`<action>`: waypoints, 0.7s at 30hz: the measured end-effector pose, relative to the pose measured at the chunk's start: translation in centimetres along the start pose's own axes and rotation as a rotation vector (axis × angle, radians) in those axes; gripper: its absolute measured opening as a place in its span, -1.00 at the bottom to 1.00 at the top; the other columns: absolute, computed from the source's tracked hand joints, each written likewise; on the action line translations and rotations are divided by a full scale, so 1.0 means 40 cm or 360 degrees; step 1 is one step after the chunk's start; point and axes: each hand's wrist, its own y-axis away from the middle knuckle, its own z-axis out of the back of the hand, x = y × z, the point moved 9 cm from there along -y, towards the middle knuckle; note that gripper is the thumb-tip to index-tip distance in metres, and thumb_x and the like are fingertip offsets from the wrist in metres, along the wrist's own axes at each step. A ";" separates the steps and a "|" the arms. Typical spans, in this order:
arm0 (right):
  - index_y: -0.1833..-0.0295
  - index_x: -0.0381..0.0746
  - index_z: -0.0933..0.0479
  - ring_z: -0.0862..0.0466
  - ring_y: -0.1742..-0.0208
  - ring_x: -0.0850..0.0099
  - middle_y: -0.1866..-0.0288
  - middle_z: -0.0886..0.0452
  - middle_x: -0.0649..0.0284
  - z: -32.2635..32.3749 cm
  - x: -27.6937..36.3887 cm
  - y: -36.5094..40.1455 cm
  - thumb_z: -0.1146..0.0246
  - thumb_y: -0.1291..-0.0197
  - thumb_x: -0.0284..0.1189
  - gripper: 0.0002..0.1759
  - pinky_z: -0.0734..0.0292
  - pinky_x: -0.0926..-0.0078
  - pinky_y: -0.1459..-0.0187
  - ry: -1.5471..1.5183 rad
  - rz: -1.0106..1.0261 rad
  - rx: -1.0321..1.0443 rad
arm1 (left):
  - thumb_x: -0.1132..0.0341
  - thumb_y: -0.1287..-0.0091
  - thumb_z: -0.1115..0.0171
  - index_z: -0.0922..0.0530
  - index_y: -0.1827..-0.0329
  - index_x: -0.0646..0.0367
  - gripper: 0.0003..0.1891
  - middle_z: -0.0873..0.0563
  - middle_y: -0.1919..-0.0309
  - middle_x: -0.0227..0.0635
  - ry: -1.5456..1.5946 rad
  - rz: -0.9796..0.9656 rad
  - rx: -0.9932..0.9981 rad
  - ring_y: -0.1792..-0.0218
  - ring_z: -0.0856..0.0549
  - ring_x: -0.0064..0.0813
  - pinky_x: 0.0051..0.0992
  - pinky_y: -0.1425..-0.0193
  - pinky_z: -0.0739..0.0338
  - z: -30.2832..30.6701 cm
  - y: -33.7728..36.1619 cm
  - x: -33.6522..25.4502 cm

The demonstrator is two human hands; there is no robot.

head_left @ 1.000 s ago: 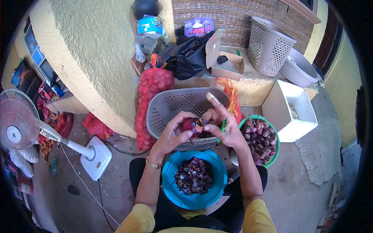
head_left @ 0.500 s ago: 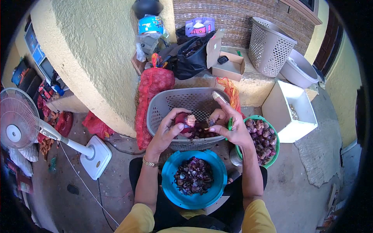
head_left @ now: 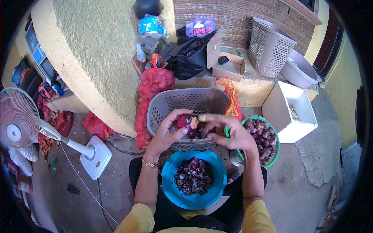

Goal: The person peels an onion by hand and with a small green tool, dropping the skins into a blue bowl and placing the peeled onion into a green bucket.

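My left hand (head_left: 166, 135) grips a red onion (head_left: 183, 121) above the grey plastic basket (head_left: 163, 104). Against the onion's right side works my right hand (head_left: 230, 135), its wrapped index finger laid across the top. A green-handled tool (head_left: 226, 130), mostly hidden, sits in that palm. Below the hands, in my lap, a blue bowl (head_left: 170, 187) holds dark purple peelings. To the right stands a green bowl (head_left: 277, 141) filled with several peeled onions.
A red mesh sack (head_left: 153, 89) leans on the yellow pillar beside the basket. A white box (head_left: 289, 112), grey basin (head_left: 297, 72), white lattice basket (head_left: 270, 46) and cardboard box (head_left: 229, 66) are at the back right. A standing fan (head_left: 17, 124) is at the left.
My right index finger dropped from pointing up to lying across the onion, and a loose flap of skin has come off. The left hand turned the onion slightly.
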 end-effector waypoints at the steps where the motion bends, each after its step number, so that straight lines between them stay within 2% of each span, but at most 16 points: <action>1: -0.37 -0.14 -0.48 -0.59 0.29 0.66 0.16 -0.72 0.33 0.011 0.007 -0.005 -0.43 -0.07 -0.64 -0.31 -0.51 0.61 0.15 0.0029 0.0019 -0.0117 | 0.30 -0.31 -0.34 -0.43 -0.32 0.23 -0.47 -0.52 -0.15 -0.35 0.0051 0.0028 0.0006 -0.21 -0.51 -0.53 -0.45 -0.38 -0.37 -0.002 0.001 0.003; 2: -0.38 -0.19 -0.45 -0.53 0.31 0.73 0.05 -0.71 0.32 0.030 -0.008 -0.004 -0.42 -0.09 -0.65 -0.32 -0.46 0.69 0.24 0.0106 -0.0107 -0.0355 | 0.32 -0.29 -0.36 -0.43 -0.33 0.23 -0.46 -0.52 -0.15 -0.35 0.0102 0.0056 0.0011 -0.21 -0.51 -0.53 -0.45 -0.38 -0.39 -0.004 0.002 0.008; 3: -0.38 -0.19 -0.45 -0.53 0.31 0.73 0.05 -0.71 0.32 0.013 -0.005 -0.011 -0.42 -0.09 -0.65 -0.32 -0.46 0.69 0.24 0.0107 -0.0109 -0.0356 | 0.32 -0.29 -0.36 -0.43 -0.33 0.23 -0.46 -0.52 -0.15 -0.35 0.0104 0.0057 0.0013 -0.21 -0.51 -0.53 -0.45 -0.38 -0.39 -0.006 0.002 0.010; 5: -0.44 -0.24 -0.37 -0.47 0.35 0.75 0.03 -0.70 0.27 0.022 -0.025 -0.007 -0.43 -0.11 -0.65 -0.26 -0.43 0.73 0.31 -0.0203 -0.0250 -0.0631 | 0.38 -0.27 -0.38 -0.43 -0.33 0.24 -0.45 -0.53 -0.14 -0.35 0.0125 0.0057 0.0038 -0.20 -0.52 -0.53 -0.46 -0.36 -0.42 -0.013 0.001 0.017; 6: -0.48 -0.24 -0.31 -0.62 0.23 0.68 0.03 -0.70 0.25 0.011 -0.039 -0.010 -0.46 -0.11 -0.62 -0.20 -0.48 0.75 0.20 -0.0205 -0.0268 -0.0557 | 0.38 -0.27 -0.38 -0.43 -0.33 0.24 -0.45 -0.53 -0.14 -0.35 0.0124 0.0058 0.0038 -0.20 -0.52 -0.53 -0.46 -0.36 -0.42 -0.014 -0.001 0.017; 10: -0.49 -0.24 -0.29 -0.65 0.20 0.64 0.10 -0.70 0.26 0.006 -0.048 -0.015 -0.47 -0.11 -0.63 -0.18 -0.50 0.72 0.15 -0.0176 -0.0256 -0.0612 | 0.40 -0.28 -0.38 -0.44 -0.32 0.24 -0.46 -0.52 -0.13 -0.34 0.0015 0.0089 0.0052 -0.17 -0.54 -0.52 -0.46 -0.35 -0.45 -0.012 0.000 0.024; 15: -0.53 -0.25 -0.21 -0.69 0.18 0.59 0.26 -0.67 0.31 -0.007 -0.059 -0.021 -0.40 -0.17 -0.65 -0.16 -0.54 0.67 0.13 -0.0553 -0.0197 -0.0582 | 0.32 -0.35 -0.30 -0.44 -0.27 0.23 -0.55 -0.51 -0.10 -0.33 -0.0055 0.0027 0.0038 -0.11 -0.57 -0.51 -0.44 -0.28 -0.53 -0.010 -0.004 0.012; 19: -0.55 -0.25 -0.17 -0.68 0.21 0.60 0.26 -0.67 0.30 0.001 -0.037 -0.019 -0.39 -0.17 -0.66 -0.14 -0.52 0.70 0.16 -0.0434 -0.0187 -0.0579 | 0.17 -0.40 -0.22 -0.43 -0.25 0.23 -0.55 -0.51 -0.08 -0.32 0.0251 0.0212 0.0021 -0.10 -0.57 -0.50 -0.43 -0.13 -0.66 -0.025 0.000 0.031; 21: -0.54 -0.33 -0.16 -0.68 0.16 0.57 0.25 -0.69 0.25 0.029 -0.043 -0.008 -0.39 -0.16 -0.68 -0.14 -0.53 0.61 0.06 -0.0363 -0.0268 -0.0655 | 0.12 -0.40 -0.21 -0.43 -0.26 0.23 -0.52 -0.51 -0.08 -0.31 0.0334 0.0243 -0.0013 -0.10 -0.57 -0.49 -0.43 -0.09 -0.69 -0.019 0.000 0.036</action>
